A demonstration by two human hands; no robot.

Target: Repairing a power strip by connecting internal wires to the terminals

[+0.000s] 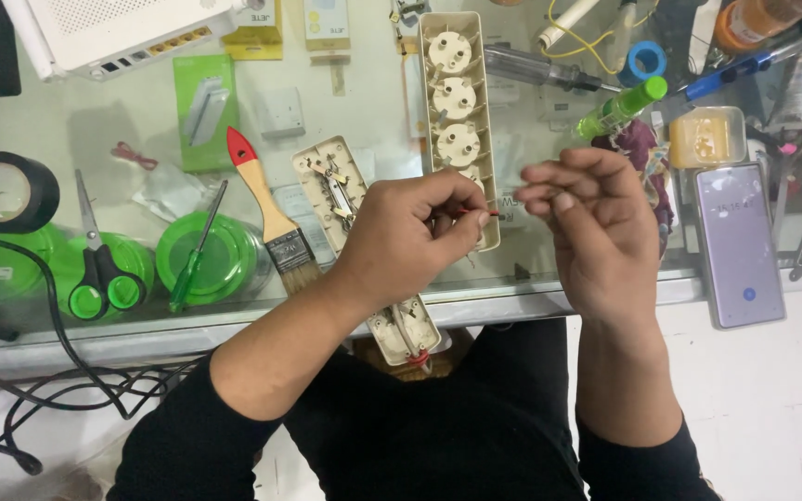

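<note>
**Listener:** Over the table, what do you see first?

**Me:** Over the glass table [67, 121] I see both hands, viewed from above, with black sleeves at the bottom edge. My left hand [410, 237] is curled, pinching a thin red wire [480, 213] between thumb and fingers. My right hand [596, 232] is just beside it, fingers bent inward toward the wire's tip; I cannot tell whether they touch it or grip anything.

**Listener:** Where does the wire sit?

**Me:** It pokes out of the left hand toward the right, above the lower end of a beige socket strip cover [457, 111] that lies face down, showing round socket backs in a row. Left of it, partly under my left wrist, lies the strip base [336, 190] with metal contacts, running slantwise to the table's near edge.

**Listener:** What else is around?

**Me:** Left of the base lie a brush [271, 218] with a red-tipped wooden handle, a green screwdriver [195, 255], green-handled scissors [99, 264] and a roll of black tape [6, 192]. To the right lies a phone [738, 243], face up, near the table edge. A larger screwdriver [536, 67] lies past the cover.
</note>
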